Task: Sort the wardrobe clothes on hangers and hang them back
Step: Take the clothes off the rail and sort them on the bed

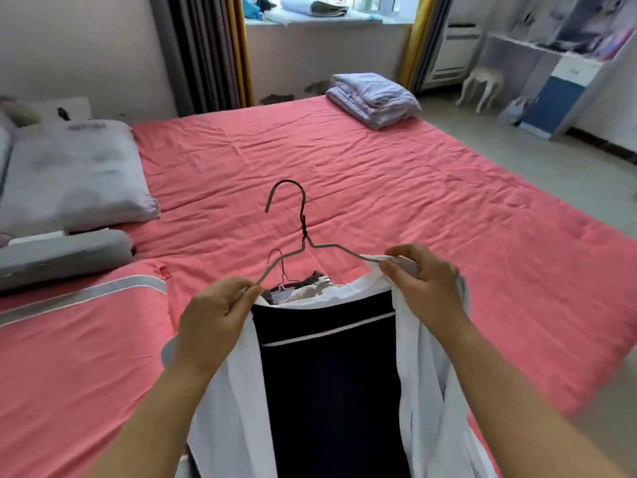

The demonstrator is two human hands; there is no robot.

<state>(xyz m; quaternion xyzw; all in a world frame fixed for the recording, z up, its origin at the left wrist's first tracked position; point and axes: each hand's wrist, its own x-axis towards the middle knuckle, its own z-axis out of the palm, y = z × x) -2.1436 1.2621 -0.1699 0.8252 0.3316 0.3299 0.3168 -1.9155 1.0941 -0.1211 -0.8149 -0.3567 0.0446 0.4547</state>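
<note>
A thin wire hanger [303,236] with a dark hook is held up over the pink bed. A white shirt [427,367] hangs open from both of its shoulders. My left hand [213,319] grips the hanger's left arm together with the shirt's edge. My right hand [424,281] pinches the shirt's collar over the hanger's right arm. Behind the open shirt a dark navy garment [331,381] with a white stripe lies on the bed, with more hangers and clothes [306,286] at its top.
The pink bed [344,160] fills the view. Grey pillows [72,174] lie at the left and a folded lilac quilt [372,98] at the far corner. A white stool [482,84] and shelving [558,74] stand on the floor at right.
</note>
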